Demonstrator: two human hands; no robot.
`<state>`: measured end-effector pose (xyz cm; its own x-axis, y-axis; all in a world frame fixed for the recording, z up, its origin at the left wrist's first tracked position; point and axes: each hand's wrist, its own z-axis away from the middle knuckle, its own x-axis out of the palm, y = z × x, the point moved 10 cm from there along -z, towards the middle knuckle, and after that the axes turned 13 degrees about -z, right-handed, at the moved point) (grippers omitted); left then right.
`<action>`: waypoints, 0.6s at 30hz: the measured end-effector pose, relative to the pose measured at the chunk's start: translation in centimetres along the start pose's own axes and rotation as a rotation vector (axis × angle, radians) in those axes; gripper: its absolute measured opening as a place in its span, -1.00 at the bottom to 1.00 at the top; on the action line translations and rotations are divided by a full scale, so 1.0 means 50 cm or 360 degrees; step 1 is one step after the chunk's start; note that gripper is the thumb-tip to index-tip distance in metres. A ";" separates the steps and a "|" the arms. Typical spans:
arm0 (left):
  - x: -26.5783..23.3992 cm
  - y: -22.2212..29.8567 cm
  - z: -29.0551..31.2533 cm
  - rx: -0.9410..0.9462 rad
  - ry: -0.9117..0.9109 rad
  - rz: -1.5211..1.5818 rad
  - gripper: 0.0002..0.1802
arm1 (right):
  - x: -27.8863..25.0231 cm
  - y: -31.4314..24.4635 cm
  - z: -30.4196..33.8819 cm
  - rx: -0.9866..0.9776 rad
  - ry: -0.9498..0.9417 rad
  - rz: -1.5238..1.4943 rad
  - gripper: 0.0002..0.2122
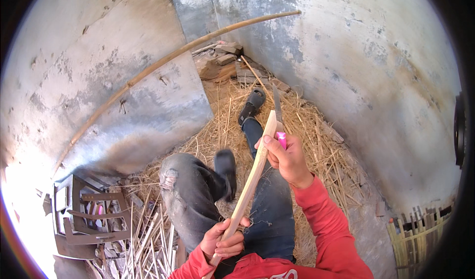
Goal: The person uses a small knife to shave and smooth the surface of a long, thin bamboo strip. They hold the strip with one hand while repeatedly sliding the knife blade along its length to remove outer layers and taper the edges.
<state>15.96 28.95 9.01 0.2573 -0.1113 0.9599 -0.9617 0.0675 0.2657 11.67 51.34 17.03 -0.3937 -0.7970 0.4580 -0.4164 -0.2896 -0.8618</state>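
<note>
A long pale split bamboo strip (pixel 254 177) runs slantwise across my lap, its upper end between my knees and my feet. My left hand (pixel 223 239) is closed around its lower part, close to my body. Farther up, my right hand (pixel 288 160) is closed on a knife with a pink handle (pixel 282 139). The metal knife blade (pixel 277 105) points away from me, just behind the strip's top end. My right thumb presses on the strip's near face. Whether the blade's edge touches the strip is hidden.
A long bamboo pole (pixel 129 83) arches across the left wall. At the lower left lies a dark chair frame (pixel 96 212) beside a heap of split strips (pixel 151 239). Shavings (pixel 316 145) cover the floor; bricks (pixel 227 51) fill the corner. A slatted bamboo basket (pixel 418 237) stands lower right.
</note>
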 end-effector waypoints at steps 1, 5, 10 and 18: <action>-0.005 0.018 0.006 -0.0002 0.0071 -0.0154 -0.47 | 0.014 0.001 -0.010 0.0010 -0.0015 -0.0025 -0.70; 0.020 0.124 -0.018 0.0160 0.0288 -0.1154 -0.28 | 0.072 -0.003 -0.031 0.0060 -0.0086 0.0036 -0.70; 0.071 0.226 -0.025 0.0252 0.0532 -0.1568 -0.31 | 0.156 -0.032 -0.072 -0.0045 -0.0221 0.0384 -0.70; 0.061 0.380 -0.049 0.0378 0.0573 -0.1257 -0.37 | 0.246 -0.078 -0.229 -0.0175 -0.0539 0.1245 -0.62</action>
<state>-1.28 32.34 17.21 0.8273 0.2815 0.4861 -0.4759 -0.1084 0.8728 -0.94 48.74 28.50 -0.3422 -0.8664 -0.3636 -0.2110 0.4479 -0.8688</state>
